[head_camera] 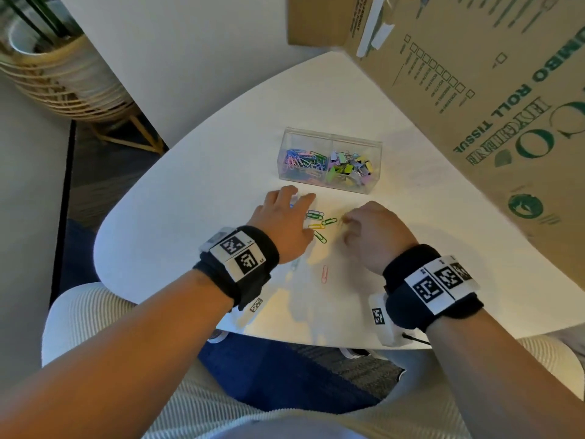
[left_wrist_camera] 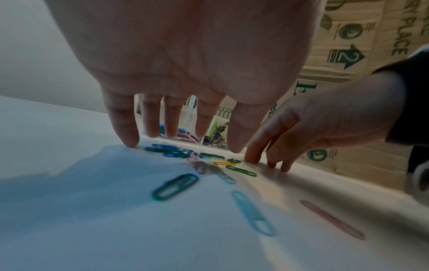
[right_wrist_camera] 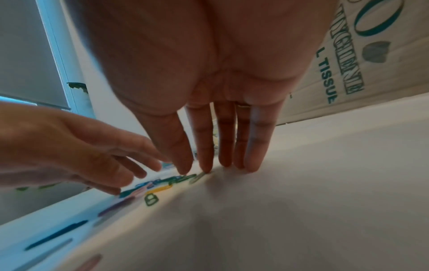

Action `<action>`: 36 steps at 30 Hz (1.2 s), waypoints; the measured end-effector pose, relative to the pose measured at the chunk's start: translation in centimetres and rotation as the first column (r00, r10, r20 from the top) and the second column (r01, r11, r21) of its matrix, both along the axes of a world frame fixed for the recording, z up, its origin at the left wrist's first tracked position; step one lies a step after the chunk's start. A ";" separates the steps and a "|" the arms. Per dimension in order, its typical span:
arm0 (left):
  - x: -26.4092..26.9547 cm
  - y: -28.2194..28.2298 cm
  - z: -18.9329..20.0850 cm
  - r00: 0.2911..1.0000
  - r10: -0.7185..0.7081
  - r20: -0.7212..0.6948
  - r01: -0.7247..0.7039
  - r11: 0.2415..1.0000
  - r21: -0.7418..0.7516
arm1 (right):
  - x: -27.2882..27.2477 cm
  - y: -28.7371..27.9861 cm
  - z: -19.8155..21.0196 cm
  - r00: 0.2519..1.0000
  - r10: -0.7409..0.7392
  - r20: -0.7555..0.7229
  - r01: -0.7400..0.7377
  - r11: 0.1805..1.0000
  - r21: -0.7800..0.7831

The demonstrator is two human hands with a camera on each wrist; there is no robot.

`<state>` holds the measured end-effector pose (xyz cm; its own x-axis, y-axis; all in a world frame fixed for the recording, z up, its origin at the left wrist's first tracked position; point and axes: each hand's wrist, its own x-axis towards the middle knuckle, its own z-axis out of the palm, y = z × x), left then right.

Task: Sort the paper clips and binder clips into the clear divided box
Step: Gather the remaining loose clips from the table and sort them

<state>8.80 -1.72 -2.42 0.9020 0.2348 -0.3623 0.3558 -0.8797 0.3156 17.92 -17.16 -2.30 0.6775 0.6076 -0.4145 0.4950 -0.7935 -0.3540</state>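
Note:
The clear divided box stands on the white table, with paper clips in its left half and binder clips in its right half. Several loose paper clips lie just in front of it, between my hands, and a pink clip lies nearer me. My left hand hovers palm down over more clips, its straight fingers touching the table. My right hand stands on straight fingertips; the index tip touches a pale clip. Neither hand holds anything.
A large cardboard box printed "ROLL TISSUE" leans over the table's right and far side, close behind the divided box. A woven planter stands on the floor at far left. The table's rounded edge runs near my left wrist.

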 end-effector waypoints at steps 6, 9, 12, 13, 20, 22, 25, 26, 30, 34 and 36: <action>-0.6 0.8 0.3 0.988 -0.149 -0.043 0.147 0.988 -0.052 | 0.2 0.5 0.3 1.000 0.008 -0.017 -0.009 0.998 -0.062; -1.5 1.2 -0.1 0.978 -0.200 -0.057 0.196 0.978 -0.067 | -1.0 1.0 0.2 0.993 0.108 -0.057 -0.115 0.984 -0.137; -1.7 1.2 -0.7 0.972 -0.219 -0.087 0.221 0.975 0.016 | -2.4 1.5 -0.3 0.973 0.226 -0.034 -0.229 0.957 -0.179; -1.6 1.2 -0.9 0.973 -0.213 -0.092 0.216 0.976 0.025 | -2.5 1.8 -0.4 0.971 0.237 -0.029 -0.238 0.955 -0.176; -0.3 2.0 -0.6 0.999 -0.036 -0.007 0.035 0.990 -0.136 | 0.0 3.1 -0.1 0.993 0.100 -0.062 -0.101 0.995 -0.008; -0.8 2.2 -0.5 1.000 0.005 0.004 -0.004 0.990 -0.139 | 0.2 2.7 -0.1 0.993 0.096 -0.074 -0.097 0.995 -0.012; -1.4 1.9 -0.4 0.999 0.038 -0.027 -0.041 0.995 -0.094 | 0.1 2.5 -0.3 0.992 0.096 -0.082 -0.098 0.995 -0.022; -1.3 1.7 -0.4 0.999 0.044 -0.031 -0.046 0.995 -0.092 | 0.1 2.7 -0.4 0.992 0.098 -0.073 -0.100 0.995 -0.023; 0.0 0.8 -0.4 0.999 0.035 -0.020 -0.037 0.996 -0.082 | 0.0 3.9 -0.4 0.986 0.165 0.002 -0.165 0.986 -0.022; 0.5 0.8 -0.2 1.000 0.022 0.001 -0.022 0.999 -0.027 | -0.2 4.2 -0.2 0.985 0.172 -0.001 -0.172 0.984 -0.033; 0.5 0.9 -0.2 1.000 0.016 0.012 -0.015 1.000 -0.011 | -0.4 4.3 -0.1 0.982 0.188 0.029 -0.187 0.982 -0.038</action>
<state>9.27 -0.85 -2.62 0.9027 0.2449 -0.3537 0.3653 -0.8706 0.3295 17.53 -12.91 -2.37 0.5660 0.7108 -0.4176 0.6472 -0.6969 -0.3090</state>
